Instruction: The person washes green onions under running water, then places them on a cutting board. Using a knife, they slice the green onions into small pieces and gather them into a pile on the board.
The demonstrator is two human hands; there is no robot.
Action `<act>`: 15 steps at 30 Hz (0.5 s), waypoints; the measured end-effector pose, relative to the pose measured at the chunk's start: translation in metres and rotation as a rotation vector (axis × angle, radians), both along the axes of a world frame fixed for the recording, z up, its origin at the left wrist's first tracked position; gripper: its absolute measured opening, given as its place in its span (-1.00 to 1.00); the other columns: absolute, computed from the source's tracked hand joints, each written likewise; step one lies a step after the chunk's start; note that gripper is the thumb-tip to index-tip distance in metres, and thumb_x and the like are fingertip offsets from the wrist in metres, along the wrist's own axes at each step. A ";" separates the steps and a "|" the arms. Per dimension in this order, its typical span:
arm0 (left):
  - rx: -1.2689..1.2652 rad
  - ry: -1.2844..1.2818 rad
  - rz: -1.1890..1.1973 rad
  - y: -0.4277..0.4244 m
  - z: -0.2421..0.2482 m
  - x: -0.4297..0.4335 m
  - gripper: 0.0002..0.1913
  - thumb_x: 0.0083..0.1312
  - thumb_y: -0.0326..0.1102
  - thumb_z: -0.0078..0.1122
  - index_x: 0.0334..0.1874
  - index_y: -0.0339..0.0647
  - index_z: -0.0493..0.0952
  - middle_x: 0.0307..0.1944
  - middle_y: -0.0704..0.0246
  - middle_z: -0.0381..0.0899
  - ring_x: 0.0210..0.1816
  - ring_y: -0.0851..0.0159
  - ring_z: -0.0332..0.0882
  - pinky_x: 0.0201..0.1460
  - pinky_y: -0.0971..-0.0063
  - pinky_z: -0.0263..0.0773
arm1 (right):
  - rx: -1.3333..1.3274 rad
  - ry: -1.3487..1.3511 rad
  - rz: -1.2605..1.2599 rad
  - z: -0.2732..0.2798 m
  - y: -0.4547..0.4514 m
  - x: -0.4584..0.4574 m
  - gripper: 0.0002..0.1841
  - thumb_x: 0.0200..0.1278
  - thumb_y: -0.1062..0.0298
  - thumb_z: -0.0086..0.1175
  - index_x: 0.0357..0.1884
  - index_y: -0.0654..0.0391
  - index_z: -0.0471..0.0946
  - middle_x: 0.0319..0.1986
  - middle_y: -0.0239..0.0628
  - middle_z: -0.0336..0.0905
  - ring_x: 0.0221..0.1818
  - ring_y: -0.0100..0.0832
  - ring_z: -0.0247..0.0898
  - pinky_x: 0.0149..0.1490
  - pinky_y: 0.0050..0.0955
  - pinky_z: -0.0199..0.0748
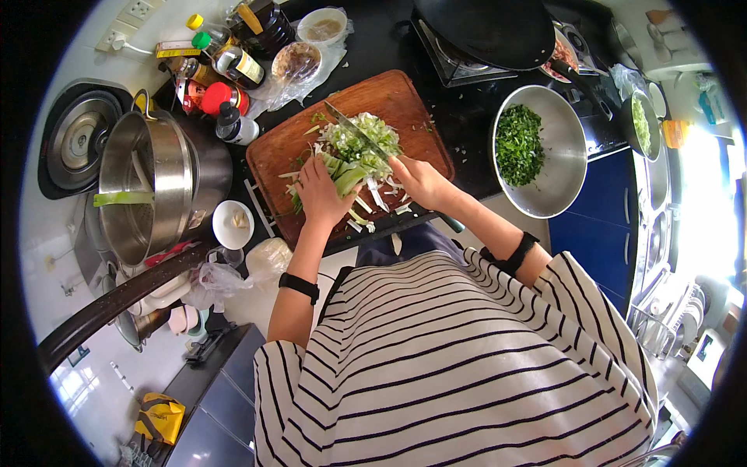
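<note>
A brown wooden cutting board lies slanted in front of me. My right hand grips a kitchen knife, its blade pointing to the far left across a heap of chopped green-and-white vegetable. With fingers bent, my left hand presses a bunch of pale green vegetable stalks against the board, just on the near side of the blade. Cut strips and scraps are scattered on the near side of the board. The knife's handle is mostly hidden by my right hand.
At right stands a steel bowl of chopped dark greens; beyond it a black wok sits on the stove. Left are a steel steamer pot, a small white bowl and several seasoning bottles. Two plastic-covered bowls stand behind.
</note>
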State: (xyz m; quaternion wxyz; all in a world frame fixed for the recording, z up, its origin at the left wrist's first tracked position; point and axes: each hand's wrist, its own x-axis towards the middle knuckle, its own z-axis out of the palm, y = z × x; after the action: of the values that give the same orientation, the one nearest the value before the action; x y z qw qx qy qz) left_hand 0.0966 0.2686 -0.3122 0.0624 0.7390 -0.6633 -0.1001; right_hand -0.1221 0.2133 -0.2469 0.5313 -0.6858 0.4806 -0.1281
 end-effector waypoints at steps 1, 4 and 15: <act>0.028 0.047 0.020 0.000 0.005 -0.002 0.07 -0.09 0.21 0.44 0.32 -0.40 0.14 0.27 0.06 0.18 0.31 -0.06 0.13 0.34 -0.07 0.04 | -0.008 -0.007 -0.006 0.001 0.001 -0.004 -0.50 0.52 0.02 -0.33 -0.22 0.35 0.40 -0.46 0.13 0.47 -0.34 0.02 0.42 -0.15 -0.16 0.34; 0.053 0.064 0.136 -0.004 0.014 -0.016 0.22 -0.19 0.36 0.43 0.34 -0.43 0.09 0.31 -0.02 0.13 0.36 -0.11 0.08 0.33 -0.16 0.03 | 0.033 0.024 -0.002 0.000 0.005 -0.014 -0.50 0.52 0.04 -0.33 -0.17 0.35 0.43 -0.39 0.16 0.51 -0.26 0.06 0.45 -0.09 -0.17 0.35; 0.052 -0.030 0.095 0.001 0.016 -0.009 0.18 -0.18 0.02 0.53 0.42 -0.38 -0.01 0.35 0.04 0.08 0.38 -0.06 0.07 0.38 -0.06 0.04 | 0.018 -0.038 0.108 0.005 0.018 -0.018 -0.49 0.48 -0.03 -0.30 -0.05 0.30 0.44 -0.39 0.22 0.54 -0.20 0.20 0.46 -0.09 0.01 0.39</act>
State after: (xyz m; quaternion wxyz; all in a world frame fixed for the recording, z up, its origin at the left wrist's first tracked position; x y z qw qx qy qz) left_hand 0.0880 0.2692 -0.2964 0.0380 0.7726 -0.6253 -0.1033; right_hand -0.1401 0.2309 -0.2419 0.5527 -0.7033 0.4338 -0.1081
